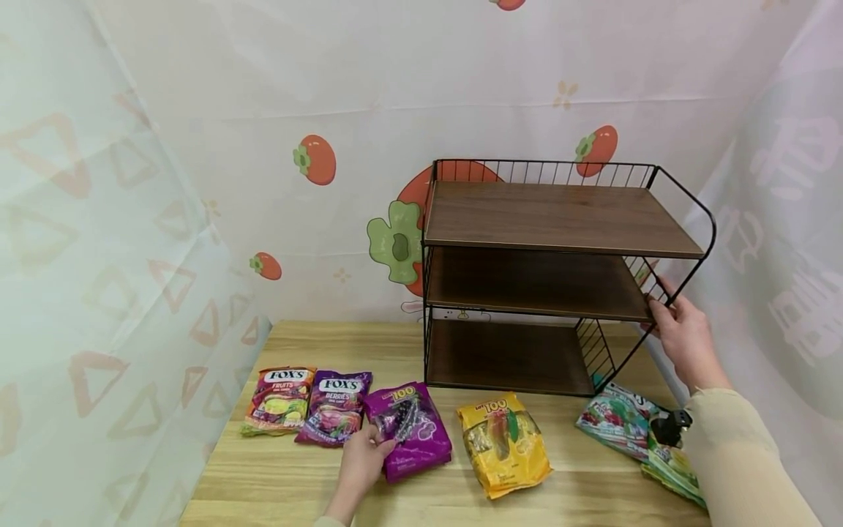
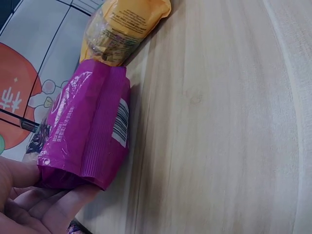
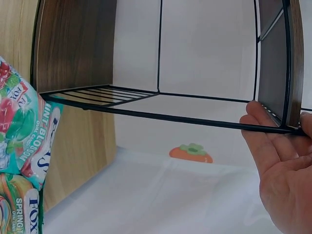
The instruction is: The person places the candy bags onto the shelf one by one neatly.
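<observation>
My left hand point(image 1: 361, 460) pinches the near left edge of a purple LOT 100 candy bag point(image 1: 424, 443). In the left wrist view, the thumb lies on one side of the purple bag point(image 2: 83, 126) and fingers on the other, with its barcode side showing. At the right, my right hand point(image 1: 688, 342) grips the side of a three-tier rack point(image 1: 560, 216) at its middle shelf. The right wrist view shows the hand point(image 3: 282, 175) with its fingers behind the black wire frame and its thumb partly cut off by the image edge.
A yellow LOT 100 bag point(image 1: 506, 446) lies in front of the rack. FOX'S Fruits point(image 1: 279, 401) and FOX'S Berries point(image 1: 334, 406) bags lie at the left. A teal FOX'S bag point(image 1: 615, 421) and a green FOX'S bag point(image 1: 675, 465) lie at the right, partly behind the right forearm.
</observation>
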Available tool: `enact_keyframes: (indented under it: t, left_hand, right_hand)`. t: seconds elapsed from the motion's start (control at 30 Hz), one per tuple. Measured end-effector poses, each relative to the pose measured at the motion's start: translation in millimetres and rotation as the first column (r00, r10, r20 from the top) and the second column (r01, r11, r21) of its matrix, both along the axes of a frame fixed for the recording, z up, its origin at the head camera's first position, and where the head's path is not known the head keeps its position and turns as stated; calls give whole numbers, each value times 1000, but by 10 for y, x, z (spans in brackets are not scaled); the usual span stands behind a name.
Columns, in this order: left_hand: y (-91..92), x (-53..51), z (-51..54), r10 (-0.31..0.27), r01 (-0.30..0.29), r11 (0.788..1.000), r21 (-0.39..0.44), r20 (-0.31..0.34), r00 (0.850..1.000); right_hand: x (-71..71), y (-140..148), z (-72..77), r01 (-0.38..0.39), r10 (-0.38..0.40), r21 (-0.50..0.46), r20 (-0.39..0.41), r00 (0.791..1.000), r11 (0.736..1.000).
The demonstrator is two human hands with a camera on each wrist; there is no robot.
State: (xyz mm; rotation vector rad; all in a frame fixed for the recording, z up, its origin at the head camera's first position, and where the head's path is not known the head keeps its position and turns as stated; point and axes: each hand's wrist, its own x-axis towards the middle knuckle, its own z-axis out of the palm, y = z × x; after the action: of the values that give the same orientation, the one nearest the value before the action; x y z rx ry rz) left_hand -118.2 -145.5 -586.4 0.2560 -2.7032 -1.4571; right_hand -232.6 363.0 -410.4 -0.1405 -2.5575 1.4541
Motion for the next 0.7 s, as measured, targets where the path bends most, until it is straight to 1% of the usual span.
enact_keyframes:
  t: [0.1, 0.2, 0.37, 0.47, 0.7]
  left_hand:
    - [-16, 2, 33, -11, 11, 999, 31, -10, 1000]
    - [-29, -2, 57, -10, 10, 999, 42, -8, 1000]
    - [-32, -4, 120, -5, 5, 999, 44, -10, 1000]
    - [-34, -10, 156, -7, 8, 999, 43, -22, 1000]
    - [-56, -42, 227, 2, -2, 997, 76, 0, 1000]
  right_hand:
    - [2, 4, -8, 7, -7, 11, -2, 1000, 1000]
    - [0, 2, -8, 5, -5, 9, -3, 1000, 1000]
    - [5, -2, -9, 5, -5, 4, -4, 1000, 1000]
    - [7, -4, -9, 6, -6, 1, -9, 1000, 1000]
    - [1, -9, -4, 2, -3, -10, -18, 1000, 1000]
